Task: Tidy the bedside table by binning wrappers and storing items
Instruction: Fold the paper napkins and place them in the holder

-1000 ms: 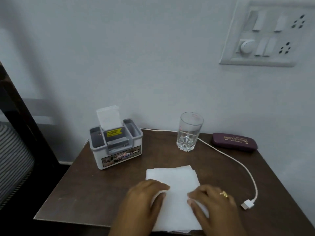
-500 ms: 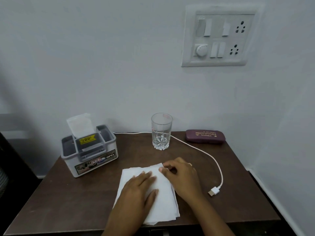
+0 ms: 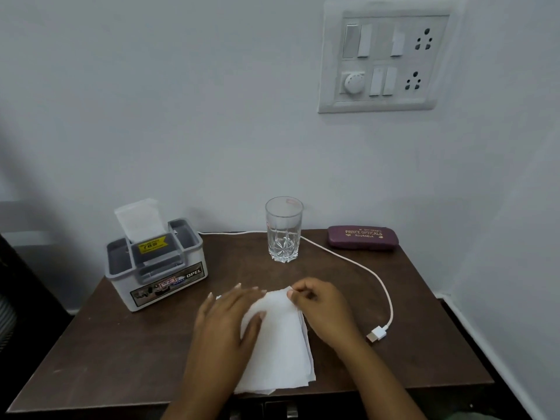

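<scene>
A white folded tissue (image 3: 280, 347) lies at the front middle of the brown bedside table (image 3: 121, 344). My left hand (image 3: 227, 319) lies flat on its left half, fingers straight. My right hand (image 3: 318, 304) pinches the tissue's far right corner between thumb and fingertips. A grey tissue box (image 3: 157, 265) with a white tissue sticking up stands at the back left.
A clear glass (image 3: 284, 230) stands at the back middle. A maroon spectacle case (image 3: 362, 237) lies at the back right by the wall. A white USB cable (image 3: 381, 286) curves along the right side to its plug (image 3: 377, 333). A switchboard (image 3: 385, 56) is on the wall.
Both hands moved from the tissue's near edge to its far end. The tissue looks narrower, folded over. My right hand now pinches the far corner, and the camera has shifted right.
</scene>
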The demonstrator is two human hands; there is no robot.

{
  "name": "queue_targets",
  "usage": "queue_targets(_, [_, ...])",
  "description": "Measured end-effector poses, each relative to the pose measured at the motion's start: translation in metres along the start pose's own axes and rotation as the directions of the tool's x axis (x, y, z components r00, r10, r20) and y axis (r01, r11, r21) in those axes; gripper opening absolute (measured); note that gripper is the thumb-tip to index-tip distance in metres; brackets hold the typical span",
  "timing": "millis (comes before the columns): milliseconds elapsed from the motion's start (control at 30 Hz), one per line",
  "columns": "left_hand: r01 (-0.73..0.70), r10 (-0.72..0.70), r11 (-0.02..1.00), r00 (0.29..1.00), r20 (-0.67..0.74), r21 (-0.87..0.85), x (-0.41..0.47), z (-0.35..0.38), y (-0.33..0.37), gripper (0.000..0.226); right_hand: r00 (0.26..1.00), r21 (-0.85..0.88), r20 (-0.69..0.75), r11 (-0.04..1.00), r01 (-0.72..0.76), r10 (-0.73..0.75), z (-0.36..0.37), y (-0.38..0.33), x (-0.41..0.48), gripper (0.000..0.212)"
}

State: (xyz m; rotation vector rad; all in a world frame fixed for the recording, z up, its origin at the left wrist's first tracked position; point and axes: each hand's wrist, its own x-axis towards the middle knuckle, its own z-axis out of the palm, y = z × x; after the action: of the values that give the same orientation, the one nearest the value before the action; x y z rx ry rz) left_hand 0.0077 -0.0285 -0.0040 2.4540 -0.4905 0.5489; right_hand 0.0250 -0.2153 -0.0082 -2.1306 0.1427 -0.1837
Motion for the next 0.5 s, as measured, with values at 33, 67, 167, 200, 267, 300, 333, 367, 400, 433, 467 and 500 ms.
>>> queue_targets(33, [0.017,-0.017,1.000,1.000,0.017,-0.001,0.007,-0.002,0.001,0.030,0.999,0.007,0.030,0.999,-0.043,0.043,-0.002,-0.002,0.002,0.012])
queue_targets(67, [0.018,-0.018,1.000,0.999,0.051,0.002,0.014,-0.002,0.001,0.028,0.996,0.005,0.045,0.997,-0.071,0.071,-0.003,-0.004,0.003,0.013])
queue_targets(167, [-0.019,0.017,1.000,0.985,0.173,0.011,0.036,0.006,0.003,0.036,0.998,-0.052,0.028,0.997,-0.062,0.063,-0.003,-0.004,0.003,0.008])
queue_targets(200, [-0.028,0.026,1.000,0.977,0.209,0.002,0.040,0.012,0.002,0.038,0.999,-0.058,0.011,0.997,-0.041,0.042,-0.002,-0.003,0.002,0.003])
queue_targets(267, [-0.041,0.046,0.999,0.962,0.268,-0.024,0.040,0.024,-0.002,0.041,1.000,-0.081,-0.022,0.997,0.005,-0.007,0.000,0.002,-0.001,0.017])
queue_targets(300, [-0.051,0.060,0.998,0.960,0.275,-0.040,0.037,0.029,-0.005,0.046,0.999,-0.106,-0.032,0.994,0.022,-0.026,0.001,0.005,-0.002,0.023])
queue_targets(333, [-0.053,0.066,0.997,0.962,0.265,-0.055,0.034,0.032,-0.008,0.050,0.998,-0.124,-0.036,0.991,0.042,-0.047,0.001,0.005,-0.004,0.025])
queue_targets(367, [-0.046,0.060,0.997,0.970,0.236,-0.066,0.031,0.034,-0.011,0.051,0.997,-0.121,-0.044,0.991,0.060,-0.066,0.001,0.005,-0.005,0.023])
queue_targets(400, [-0.033,0.047,0.997,0.979,0.198,-0.074,0.031,0.035,-0.013,0.051,0.994,-0.106,-0.061,0.991,0.081,-0.088,0.002,0.006,-0.006,0.017])
queue_targets(433, [-0.020,0.032,0.997,0.986,0.161,-0.076,0.030,0.035,-0.014,0.050,0.991,-0.091,-0.079,0.991,0.099,-0.106,0.003,0.007,-0.007,0.010])
queue_targets(467, [-0.015,0.024,0.998,0.991,0.130,-0.069,0.030,0.035,-0.014,0.049,0.988,-0.088,-0.095,0.989,0.117,-0.125,0.004,0.007,-0.007,0.006])
queue_targets(500, [-0.021,0.027,0.998,0.994,0.108,-0.056,0.030,0.034,-0.013,0.047,0.984,-0.090,-0.110,0.987,0.133,-0.143,0.005,0.008,-0.008,0.003])
